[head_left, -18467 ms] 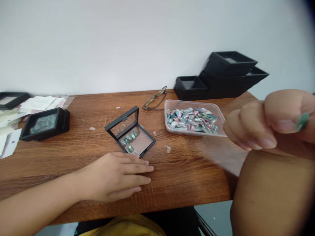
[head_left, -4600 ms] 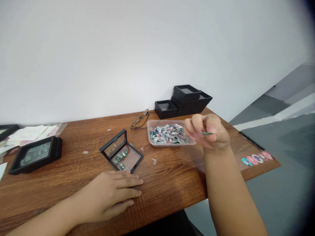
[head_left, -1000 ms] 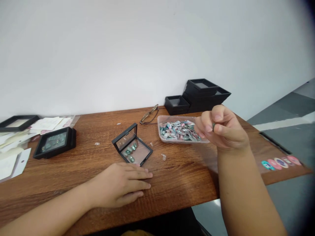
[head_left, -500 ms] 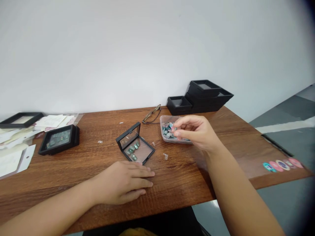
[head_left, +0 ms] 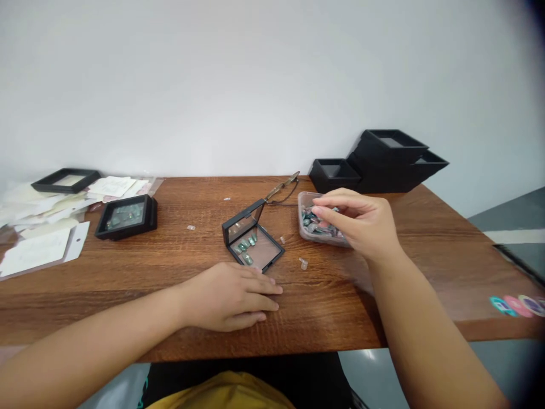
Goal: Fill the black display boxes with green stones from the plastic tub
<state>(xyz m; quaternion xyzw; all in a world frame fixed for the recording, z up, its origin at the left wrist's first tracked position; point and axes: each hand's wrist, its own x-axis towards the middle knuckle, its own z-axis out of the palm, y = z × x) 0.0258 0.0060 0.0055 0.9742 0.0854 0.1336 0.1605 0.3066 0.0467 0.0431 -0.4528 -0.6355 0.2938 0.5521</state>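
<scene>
My left hand (head_left: pixel 230 296) lies flat on the wooden table, fingers stretched out, at the near edge of an open black display case (head_left: pixel 272 262). Inside the case sit several glossy green press-on nails (head_left: pixel 247 258), and its clear-windowed lid stands tilted up. Over a clear plastic tub (head_left: pixel 303 227) hovers my right hand (head_left: pixel 357 218), thumb and index finger brought close together in a pinch. Whatever is between the fingertips is too small to make out. Loose green and pinkish press-on nails (head_left: pixel 317 227) fill the tub, partly hidden by the hand.
Eyeglasses (head_left: pixel 283 187) lie behind the case. Stacked black cases (head_left: pixel 392 162) stand at the back right. At left are a closed case (head_left: pixel 128 216) with green nails, an empty black frame (head_left: pixel 66 180) and white cards (head_left: pixel 36 253). Small clear pieces (head_left: pixel 303 263) lie on the tabletop.
The view has shifted, so the table's contents appear farther right. My right hand's fingertips have moved slightly relative to the tub, still above it. My left hand stays flat by the case.
</scene>
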